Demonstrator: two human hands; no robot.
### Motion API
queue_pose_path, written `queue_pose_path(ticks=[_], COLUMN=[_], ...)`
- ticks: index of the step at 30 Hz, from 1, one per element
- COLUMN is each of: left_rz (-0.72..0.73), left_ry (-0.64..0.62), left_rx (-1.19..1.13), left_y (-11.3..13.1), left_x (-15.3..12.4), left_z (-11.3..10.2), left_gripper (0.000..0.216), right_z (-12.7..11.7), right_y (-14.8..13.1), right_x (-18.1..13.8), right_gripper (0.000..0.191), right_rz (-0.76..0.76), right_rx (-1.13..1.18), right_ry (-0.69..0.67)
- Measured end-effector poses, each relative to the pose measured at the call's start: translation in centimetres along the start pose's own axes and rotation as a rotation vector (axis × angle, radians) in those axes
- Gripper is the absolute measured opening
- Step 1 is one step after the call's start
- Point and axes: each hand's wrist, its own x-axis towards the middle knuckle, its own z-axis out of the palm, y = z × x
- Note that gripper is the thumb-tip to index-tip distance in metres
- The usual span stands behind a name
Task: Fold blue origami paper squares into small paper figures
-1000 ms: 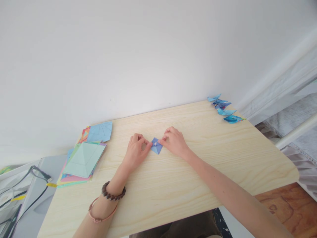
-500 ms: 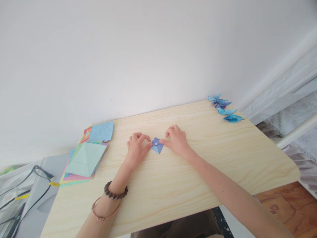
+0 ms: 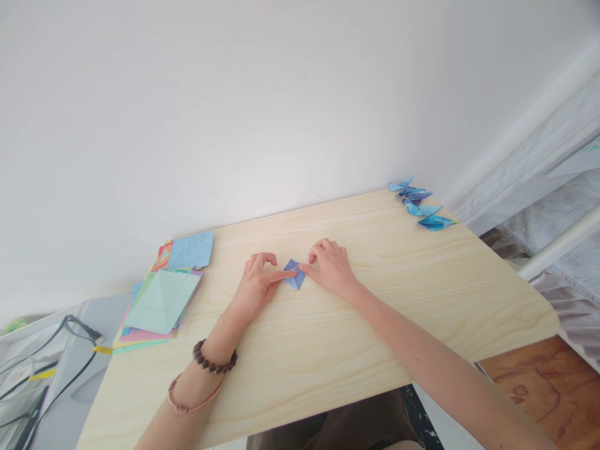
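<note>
A small folded sheet of blue-violet origami paper point(image 3: 294, 282) lies flat on the wooden table, diamond-shaped, with a light blue lower part. My left hand point(image 3: 257, 282) comes in from the left, one finger stretched across the paper's middle and its other fingers loosely bent. At the paper's right corner, the thumb of my right hand point(image 3: 332, 267) presses down while its fingers curl above the tabletop. The two hands' tips nearly meet and partly cover the paper's upper folds.
Several blue folded paper figures point(image 3: 424, 209) stand in a row at the far right of the table point(image 3: 375, 337). To the left lie a pile of coloured paper point(image 3: 164, 303) and blue sheets point(image 3: 191, 250). Cables point(image 3: 77, 328) sit beyond the left edge; a wall borders the back.
A finger of my left hand has slid rightward onto the paper's middle from its left corner. My right thumb stays on the right side. The view has shifted slightly.
</note>
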Motion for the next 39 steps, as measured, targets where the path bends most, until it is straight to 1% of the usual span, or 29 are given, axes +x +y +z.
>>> queue_pose_path(ticks=[4, 11, 17, 21, 24, 26, 28, 31, 35, 39], left_rz=[0.022, -0.020, -0.054, -0.051, -0.004, 0.021, 0.034, 0.037, 0.050, 0.090], left_ry=[-0.028, -0.062, -0.081, -0.090, -0.089, -0.090, -0.093, -0.081, -0.034, -0.010], left_rx=[0.015, 0.023, 0.032, 0.037, 0.014, -0.013, -0.031, -0.009, 0.052, 0.075], left_y=[0.3, 0.4, 0.4, 0.5, 0.7, 0.8, 0.8, 0.5, 0.0, -0.2], left_x=[-0.1, -0.2, -0.2, -0.6, -0.9, -1.0, -1.0, -0.7, -0.4, -0.1], left_z=[-0.3, -0.2, -0.1, -0.4, -0.9, -1.1, -1.2, -0.9, -0.4, -0.4], left_gripper=[0.043, 0.037, 0.034, 0.035, 0.037, 0.036, 0.036, 0.034, 0.031, 0.032], right_z=[0.0, 0.0, -0.7, -0.7, -0.6, -0.5, -0.5, -0.4, -0.4, -0.7], right_y=[0.1, 0.2, 0.3, 0.6, 0.8, 1.0, 1.1, 1.1, 1.3, 1.9], right_x=[0.0, 0.8, 1.4, 1.3, 0.8, 0.4, 0.2, 0.2, 0.4, 0.7], right_gripper=[0.027, 0.027, 0.021, 0.020, 0.017, 0.013, 0.009, 0.014, 0.018, 0.029], right_rz=[-0.015, 0.062, 0.066, 0.054, -0.021, -0.116, -0.222, -0.333, -0.409, -0.454], right_rx=[-0.013, 0.039, 0.099, 0.103, 0.121, 0.149, 0.193, 0.253, 0.272, 0.274], right_ry=[-0.009, -0.078, -0.156, -0.139, -0.092, -0.063, -0.071, -0.107, -0.125, -0.179])
